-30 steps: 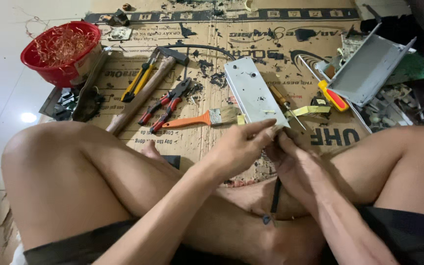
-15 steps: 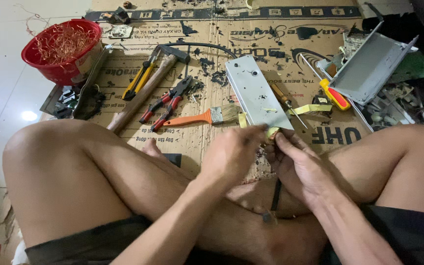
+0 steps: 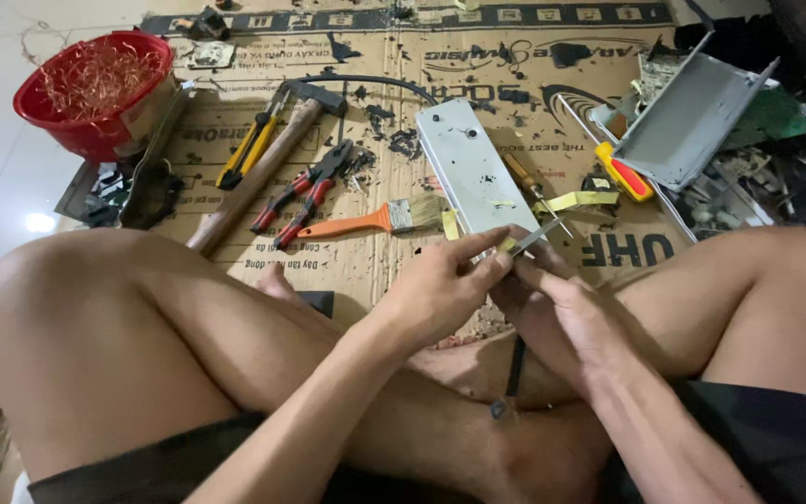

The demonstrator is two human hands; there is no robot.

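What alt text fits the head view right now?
Seated cross-legged, a person's left hand and right hand pinch a small metal strip between them. Ahead on cardboard lie a grey plate, brush, pliers, hammer and red bowl.

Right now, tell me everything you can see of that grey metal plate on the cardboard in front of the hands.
The grey metal plate is a long, flat rectangle with rounded corners, pale and dull like sheet steel, with a few small holes or screw marks along it. It lies flat on the cardboard sheet, running away from the person at a slight slant. A strip of yellow tape lies on its near part. Its near end passes behind the left hand and right hand; contact is unclear.
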